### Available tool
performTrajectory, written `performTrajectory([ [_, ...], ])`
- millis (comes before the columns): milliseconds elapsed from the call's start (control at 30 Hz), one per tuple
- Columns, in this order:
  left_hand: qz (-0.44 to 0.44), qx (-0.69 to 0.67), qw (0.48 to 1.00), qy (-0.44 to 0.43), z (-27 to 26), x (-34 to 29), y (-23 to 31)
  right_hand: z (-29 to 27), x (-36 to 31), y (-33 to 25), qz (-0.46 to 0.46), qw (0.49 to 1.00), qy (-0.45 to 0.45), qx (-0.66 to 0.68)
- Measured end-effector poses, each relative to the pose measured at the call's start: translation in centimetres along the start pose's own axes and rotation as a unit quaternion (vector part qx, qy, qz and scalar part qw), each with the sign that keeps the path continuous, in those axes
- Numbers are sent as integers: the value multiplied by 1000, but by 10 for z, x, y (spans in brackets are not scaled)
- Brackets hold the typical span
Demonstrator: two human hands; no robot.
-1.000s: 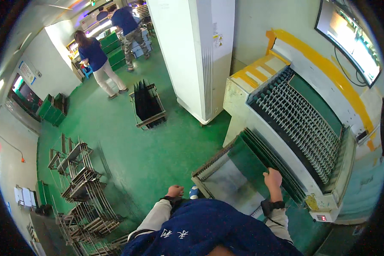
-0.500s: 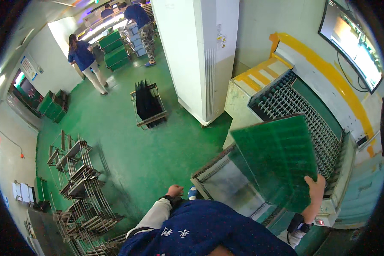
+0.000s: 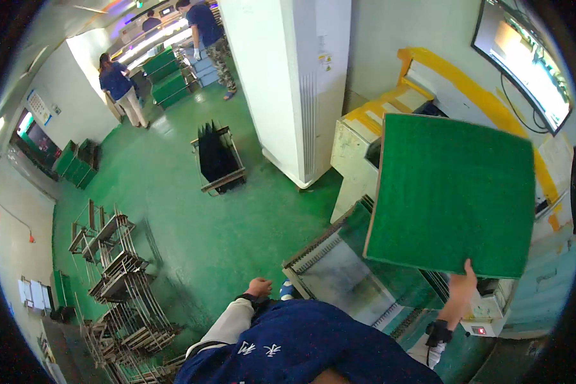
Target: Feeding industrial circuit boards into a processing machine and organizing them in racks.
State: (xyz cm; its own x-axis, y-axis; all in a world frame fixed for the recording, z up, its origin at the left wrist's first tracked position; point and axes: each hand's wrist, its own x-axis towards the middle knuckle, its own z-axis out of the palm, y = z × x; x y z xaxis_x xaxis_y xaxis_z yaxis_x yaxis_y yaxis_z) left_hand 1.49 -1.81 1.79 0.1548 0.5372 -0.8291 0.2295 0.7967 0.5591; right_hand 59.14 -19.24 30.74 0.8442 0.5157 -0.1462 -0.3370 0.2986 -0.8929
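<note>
My right hand (image 3: 463, 288) grips the lower edge of a large, flat green board (image 3: 454, 192), thumb on the face toward me. The board is held up and tilted, with a thin brownish edge along its left side. It hides most of the roller machine (image 3: 349, 160) behind it. Below and left of the board is a slotted rack (image 3: 320, 259) with comb-like edges, and more green boards (image 3: 400, 272) stand in it. By my lap, my left hand (image 3: 259, 287) is closed in a loose fist, apart from the rack; no object shows in it.
A tall white cabinet (image 3: 281, 83) stands ahead. On the green floor are a wheeled-looking rack of dark boards (image 3: 217, 157) and several stacked metal racks (image 3: 121, 256) at left. A screen (image 3: 525, 64) hangs at right. Co-workers (image 3: 118, 86) stand near a lit machine at the back.
My right hand has lifted the green board higher and turned its face toward me, covering the rollers seen before. My left hand stays nearly still. A co-worker at the back has moved slightly farther off.
</note>
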Motion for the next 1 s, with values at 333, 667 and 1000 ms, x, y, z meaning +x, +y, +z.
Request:
performTrajectory([
  [333, -12, -46, 999, -26, -17, -4, -24, 66, 0, 34, 120, 965, 12, 231],
  [667, 4, 10, 1000, -1, -9, -4, -9, 63, 25, 51, 161, 968, 26, 191],
  [1000, -21, -19, 1000, -1, -4, -10, -3, 80, 32, 40, 220, 962, -9, 160],
])
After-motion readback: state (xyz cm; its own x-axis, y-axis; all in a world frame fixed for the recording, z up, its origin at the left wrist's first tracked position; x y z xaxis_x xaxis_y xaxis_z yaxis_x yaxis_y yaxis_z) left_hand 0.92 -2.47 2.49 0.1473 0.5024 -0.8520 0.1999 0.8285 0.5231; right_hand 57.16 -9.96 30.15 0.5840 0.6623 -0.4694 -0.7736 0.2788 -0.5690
